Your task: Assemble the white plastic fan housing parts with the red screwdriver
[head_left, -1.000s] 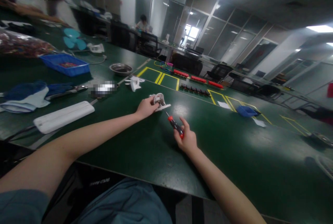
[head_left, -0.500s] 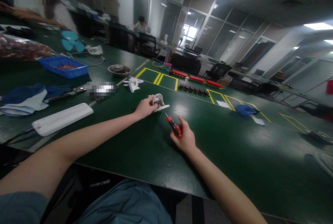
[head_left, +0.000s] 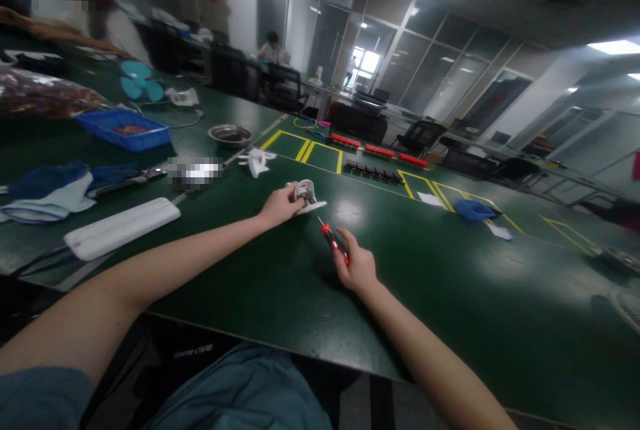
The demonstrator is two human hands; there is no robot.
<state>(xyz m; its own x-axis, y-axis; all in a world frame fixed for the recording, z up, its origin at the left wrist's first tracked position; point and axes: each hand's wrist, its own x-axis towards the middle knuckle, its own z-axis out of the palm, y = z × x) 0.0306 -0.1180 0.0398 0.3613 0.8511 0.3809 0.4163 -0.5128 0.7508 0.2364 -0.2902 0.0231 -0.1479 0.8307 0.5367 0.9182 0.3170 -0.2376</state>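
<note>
Right grip has shifted, curled loosely around the screwdriver.

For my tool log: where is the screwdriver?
In the head view, the screwdriver is in the right hand, just right of centre, pointing toward the white part in the left hand.

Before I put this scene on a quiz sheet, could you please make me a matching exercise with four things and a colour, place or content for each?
1. screwdriver
2. pale part
3. fan blades
4. blue tray on the left

A. turquoise
B. held in the left hand
C. containing small reddish pieces
D. held in the right hand

Pairs: 1-D, 2-B, 3-A, 4-C.
</note>
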